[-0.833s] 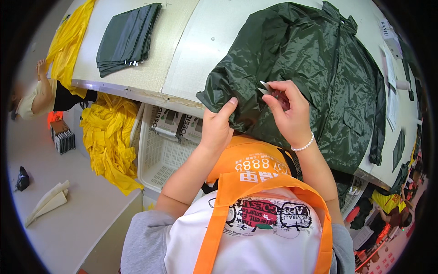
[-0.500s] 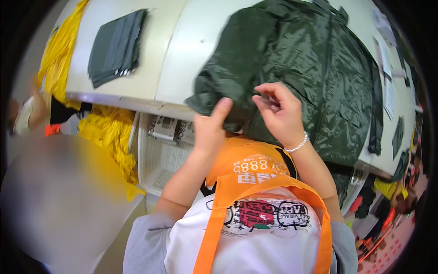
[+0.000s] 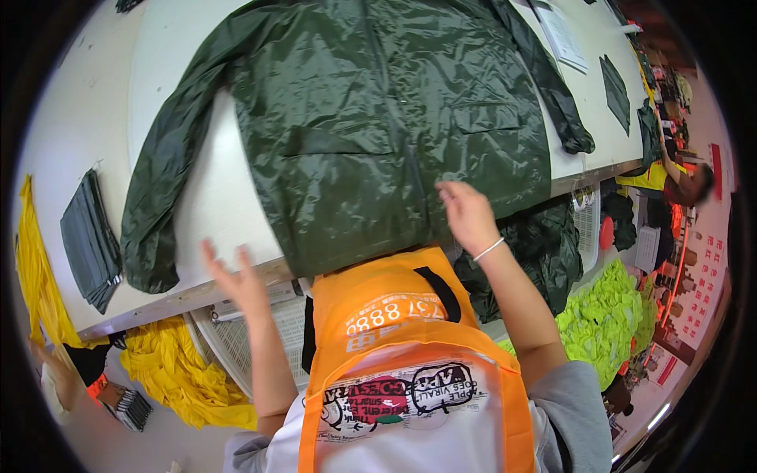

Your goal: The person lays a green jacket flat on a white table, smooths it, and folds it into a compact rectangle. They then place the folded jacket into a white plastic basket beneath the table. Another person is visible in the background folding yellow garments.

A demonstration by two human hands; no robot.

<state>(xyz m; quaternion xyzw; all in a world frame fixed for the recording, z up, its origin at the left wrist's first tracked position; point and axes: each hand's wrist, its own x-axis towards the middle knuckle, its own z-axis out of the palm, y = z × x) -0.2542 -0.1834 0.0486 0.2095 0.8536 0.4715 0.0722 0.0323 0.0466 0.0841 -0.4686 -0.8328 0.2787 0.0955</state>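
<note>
A dark green, shiny jacket (image 3: 323,118) lies spread front side up on the table, with its front closure running down the middle and a flap pocket on each side. Its left-hand sleeve (image 3: 169,165) hangs out over the tabletop. My left hand (image 3: 240,280) is off the jacket, beside its lower left corner at the table edge, fingers spread and holding nothing. Over the hem, just right of the front closure, is my right hand (image 3: 471,219). Its fingers are bent close together; anything between them is too small or hidden to make out.
Folded dark green garments (image 3: 91,240) lie on the table's left, beside yellow cloth (image 3: 35,268). Under the edge stand a white basket (image 3: 236,347) and more yellow garments (image 3: 173,366). Dark green cloth (image 3: 544,244) and lime garments (image 3: 603,315) are at right; a person (image 3: 670,181) is beyond.
My left hand has let go of the jacket's sleeve area and moved left, fingers now spread. The jacket lies flatter with its sleeve out to the left. My view has shifted right.
</note>
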